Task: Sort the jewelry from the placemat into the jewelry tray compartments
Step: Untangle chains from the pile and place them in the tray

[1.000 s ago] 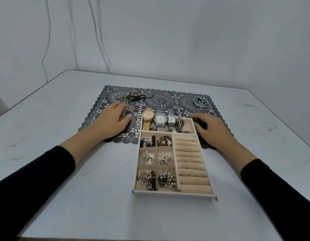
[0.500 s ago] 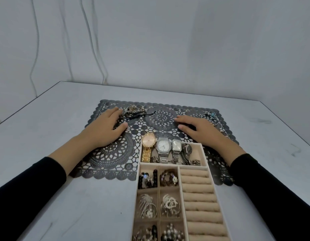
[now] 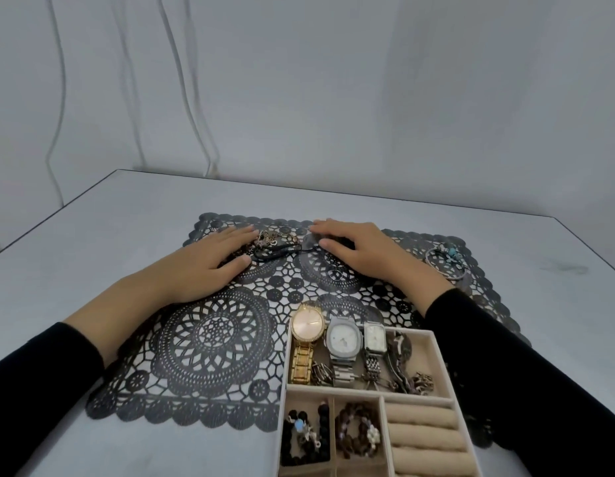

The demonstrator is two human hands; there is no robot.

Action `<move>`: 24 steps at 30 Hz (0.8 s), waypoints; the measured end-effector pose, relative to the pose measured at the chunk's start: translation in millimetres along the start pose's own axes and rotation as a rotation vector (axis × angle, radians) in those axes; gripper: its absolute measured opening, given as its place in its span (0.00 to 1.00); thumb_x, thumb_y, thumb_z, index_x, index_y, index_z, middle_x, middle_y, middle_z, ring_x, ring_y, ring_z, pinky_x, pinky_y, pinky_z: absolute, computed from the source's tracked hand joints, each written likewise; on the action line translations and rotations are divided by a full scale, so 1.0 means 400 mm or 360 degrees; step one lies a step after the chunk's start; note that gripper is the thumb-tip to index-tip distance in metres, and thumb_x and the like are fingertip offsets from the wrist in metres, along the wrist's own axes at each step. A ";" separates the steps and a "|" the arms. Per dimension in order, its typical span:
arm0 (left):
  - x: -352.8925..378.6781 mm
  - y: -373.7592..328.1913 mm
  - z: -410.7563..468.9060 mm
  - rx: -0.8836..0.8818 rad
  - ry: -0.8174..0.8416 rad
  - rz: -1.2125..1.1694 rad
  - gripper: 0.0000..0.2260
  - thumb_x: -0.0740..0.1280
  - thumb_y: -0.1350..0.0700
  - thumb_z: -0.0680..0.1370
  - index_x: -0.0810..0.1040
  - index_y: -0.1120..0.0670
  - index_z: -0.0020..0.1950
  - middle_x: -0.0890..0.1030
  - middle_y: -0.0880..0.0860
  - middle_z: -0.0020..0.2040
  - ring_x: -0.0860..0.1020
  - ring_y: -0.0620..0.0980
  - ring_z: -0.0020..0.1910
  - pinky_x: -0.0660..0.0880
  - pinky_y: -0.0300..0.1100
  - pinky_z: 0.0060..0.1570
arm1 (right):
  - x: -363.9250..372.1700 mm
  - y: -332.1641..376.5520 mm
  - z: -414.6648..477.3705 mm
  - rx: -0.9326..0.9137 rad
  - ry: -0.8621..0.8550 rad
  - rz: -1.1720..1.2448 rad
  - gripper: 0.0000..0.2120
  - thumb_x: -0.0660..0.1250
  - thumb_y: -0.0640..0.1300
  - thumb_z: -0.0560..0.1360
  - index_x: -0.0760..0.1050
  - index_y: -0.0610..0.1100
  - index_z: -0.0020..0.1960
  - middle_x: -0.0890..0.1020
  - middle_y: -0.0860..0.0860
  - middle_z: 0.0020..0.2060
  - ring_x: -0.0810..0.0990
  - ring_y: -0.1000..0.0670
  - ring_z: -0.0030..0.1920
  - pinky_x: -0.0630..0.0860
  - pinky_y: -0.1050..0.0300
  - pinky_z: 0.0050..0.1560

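Head view: the tangle (image 3: 275, 243) of thin chains and black cord lies at the far edge of the mat (image 3: 213, 332). Both hands have slid up from beside the tray (image 3: 426, 352) and now lie flat, one on each side of the tangle. The left hand (image 3: 209, 266) and right hand (image 3: 361, 253) have loose fingers and hold nothing. I think picking it up comes next. A round silver bangle (image 3: 445, 261) with blue beads waits too. The mat is black and lacy; the tray looks soft and tan.
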State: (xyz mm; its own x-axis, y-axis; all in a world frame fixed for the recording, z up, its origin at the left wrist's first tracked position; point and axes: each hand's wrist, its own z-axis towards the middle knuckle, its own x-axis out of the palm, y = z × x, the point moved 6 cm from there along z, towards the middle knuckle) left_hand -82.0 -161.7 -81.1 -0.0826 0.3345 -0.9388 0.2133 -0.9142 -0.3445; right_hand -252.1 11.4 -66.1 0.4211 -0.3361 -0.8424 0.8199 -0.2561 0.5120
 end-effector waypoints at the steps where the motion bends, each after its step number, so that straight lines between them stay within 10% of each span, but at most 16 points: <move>1: -0.005 0.000 0.003 0.0011 -0.0020 -0.0025 0.24 0.53 0.44 0.83 0.54 0.39 0.79 0.55 0.36 0.76 0.53 0.38 0.76 0.48 0.38 0.74 | 0.003 0.007 0.015 -0.0033 -0.0004 0.0031 0.17 0.61 0.50 0.81 0.71 0.57 0.69 0.72 0.58 0.69 0.65 0.59 0.71 0.61 0.63 0.69; 8: -0.023 0.001 0.018 0.0119 -0.0073 -0.0074 0.20 0.56 0.46 0.83 0.62 0.36 0.75 0.60 0.33 0.74 0.57 0.33 0.73 0.55 0.39 0.74 | 0.044 0.043 0.077 -0.0227 0.0161 0.0097 0.16 0.61 0.44 0.81 0.75 0.56 0.66 0.72 0.59 0.68 0.64 0.67 0.67 0.56 0.80 0.62; 14: -0.046 0.014 0.020 0.0124 -0.0265 -0.0191 0.16 0.62 0.46 0.81 0.72 0.38 0.70 0.70 0.35 0.70 0.67 0.32 0.69 0.68 0.39 0.68 | 0.008 0.011 0.079 -0.0111 0.0005 0.0217 0.11 0.65 0.39 0.77 0.82 0.51 0.54 0.82 0.57 0.57 0.76 0.61 0.62 0.70 0.60 0.67; 17: -0.054 0.003 0.022 0.0102 -0.0351 -0.0225 0.16 0.64 0.48 0.81 0.75 0.41 0.68 0.72 0.36 0.67 0.65 0.20 0.55 0.72 0.34 0.49 | -0.001 0.018 0.085 -0.0092 -0.0064 0.0243 0.11 0.66 0.39 0.77 0.83 0.51 0.53 0.83 0.58 0.54 0.78 0.61 0.59 0.71 0.62 0.65; 24: -0.048 0.021 0.042 0.0077 -0.0402 -0.0389 0.12 0.68 0.47 0.78 0.81 0.42 0.61 0.77 0.36 0.64 0.74 0.24 0.49 0.69 0.23 0.51 | 0.035 0.056 0.103 -0.0243 0.0001 0.0307 0.12 0.68 0.38 0.76 0.83 0.49 0.56 0.83 0.55 0.55 0.78 0.61 0.59 0.71 0.67 0.63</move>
State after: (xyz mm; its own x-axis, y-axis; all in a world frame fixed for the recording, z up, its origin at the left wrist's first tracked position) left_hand -94.9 -179.5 -66.0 -0.3648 0.4832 -0.7959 0.1119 -0.8259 -0.5526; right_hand -243.7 -36.3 -59.3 0.5757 -0.3648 -0.7317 0.7734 -0.0473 0.6321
